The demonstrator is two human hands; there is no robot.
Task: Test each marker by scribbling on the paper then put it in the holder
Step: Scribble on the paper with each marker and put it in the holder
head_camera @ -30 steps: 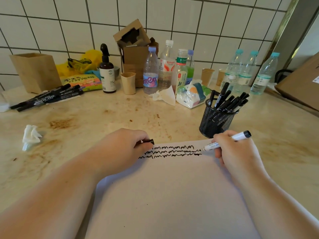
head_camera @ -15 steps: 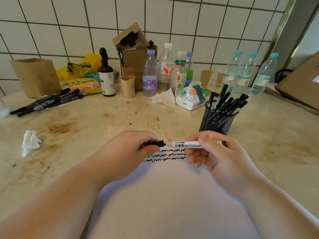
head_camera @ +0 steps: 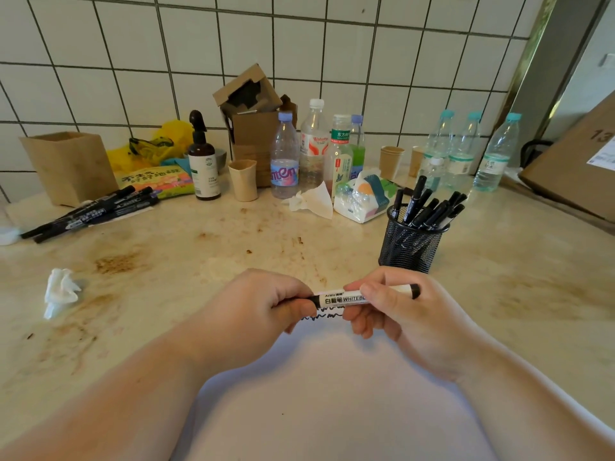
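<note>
Head cam: both hands hold one white whiteboard marker (head_camera: 346,298) level above the scribbled paper (head_camera: 332,394). Left hand (head_camera: 263,304) pinches its black cap end, right hand (head_camera: 396,314) curls round the barrel. Mesh pen holder (head_camera: 411,247) full of markers sits just behind.

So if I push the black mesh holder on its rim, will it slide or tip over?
Probably tip. The mesh holder looks light, being thin wire, and is taller than wide. The markers inside stand well above its rim and lean right, which likely raises its balance point. Pushing low near its base should slide it across the smooth counter.
</note>
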